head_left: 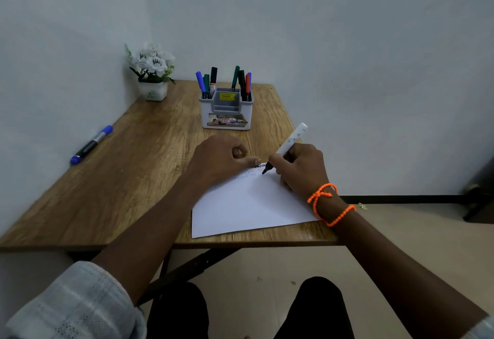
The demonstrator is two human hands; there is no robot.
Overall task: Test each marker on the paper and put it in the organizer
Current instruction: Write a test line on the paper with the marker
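Observation:
My right hand (299,169) grips a white marker (290,142) with a black tip, and the tip touches the far edge of the white paper (248,205), where several zigzag scribbles show. My left hand (219,157) rests curled on the paper's far left corner, thumb stretched toward the scribbles; whether it holds the cap is hidden. The grey organizer (226,111) stands beyond the hands with several capped markers upright in its side slots. A blue-capped marker (91,145) lies alone at the table's left.
A white pot of white flowers (153,71) stands in the far left corner against the wall. The wooden table (120,178) ends just right of the paper, with floor beyond. My knees show under the near edge.

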